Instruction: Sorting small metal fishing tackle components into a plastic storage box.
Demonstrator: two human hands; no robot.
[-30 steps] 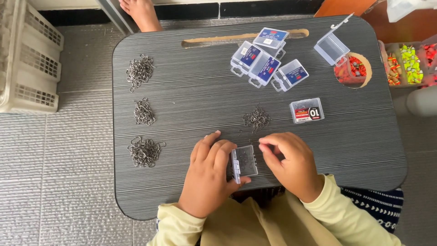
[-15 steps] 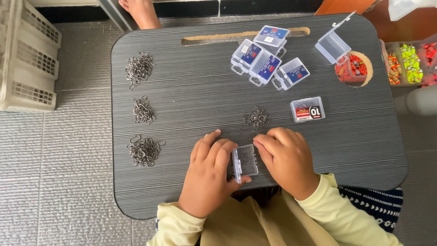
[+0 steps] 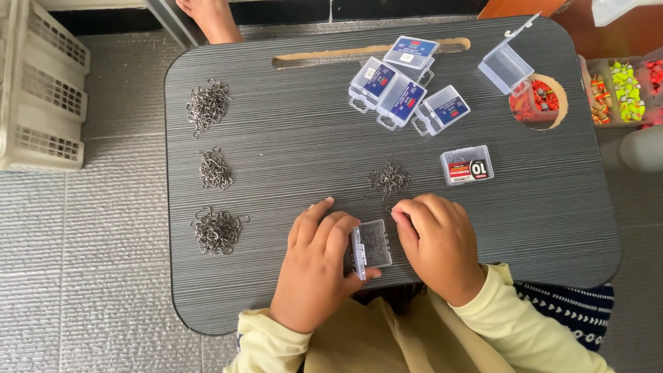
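My left hand (image 3: 314, 266) grips a small clear plastic box (image 3: 371, 245) with its lid swung open, low on the dark striped lap table (image 3: 290, 138). The box holds a few thin metal hooks. My right hand (image 3: 436, 245) lies just right of the box, fingers curled, fingertips pinched at the box's upper right corner; whether a hook is between them is too small to tell. A small heap of loose hooks (image 3: 389, 178) lies just beyond both hands.
Three heaps of hooks (image 3: 207, 105) (image 3: 215, 169) (image 3: 217, 230) line the table's left side. Several clear labelled boxes (image 3: 404, 86) cluster at the back; one shut box (image 3: 467, 165) and an open empty box (image 3: 506, 65) sit right. A white basket (image 3: 41, 90) stands left, a bare foot (image 3: 207, 17) beyond.
My right hand drew in from the box's right edge toward its upper corner and its fingers closed tighter. The left hand and box stayed put.
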